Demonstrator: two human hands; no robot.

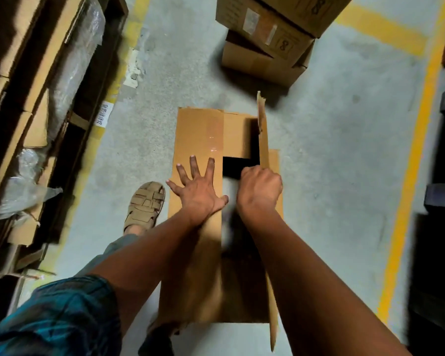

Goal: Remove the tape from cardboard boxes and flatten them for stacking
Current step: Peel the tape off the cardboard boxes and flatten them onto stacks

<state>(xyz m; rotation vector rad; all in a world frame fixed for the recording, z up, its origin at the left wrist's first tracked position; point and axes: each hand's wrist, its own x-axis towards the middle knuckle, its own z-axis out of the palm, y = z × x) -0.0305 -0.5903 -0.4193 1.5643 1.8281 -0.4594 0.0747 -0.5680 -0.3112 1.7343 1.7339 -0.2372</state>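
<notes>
A brown cardboard box (198, 134) stands on the concrete floor in front of me, its top partly open with a dark gap inside. A strip of clear tape (212, 142) runs along the left flap's inner edge. My left hand (195, 187) presses flat on that left flap with fingers spread. My right hand (260, 187) grips the right flap (263, 134), which stands up on edge. A blurred pale patch below my hands may be loose tape; I cannot tell.
More cardboard boxes (267, 39) are stacked on the floor beyond. Flattened cardboard and plastic wrap (36, 111) fill a rack on the left. Yellow lines (411, 160) mark the floor on the right. My sandalled foot (145, 204) stands beside the box.
</notes>
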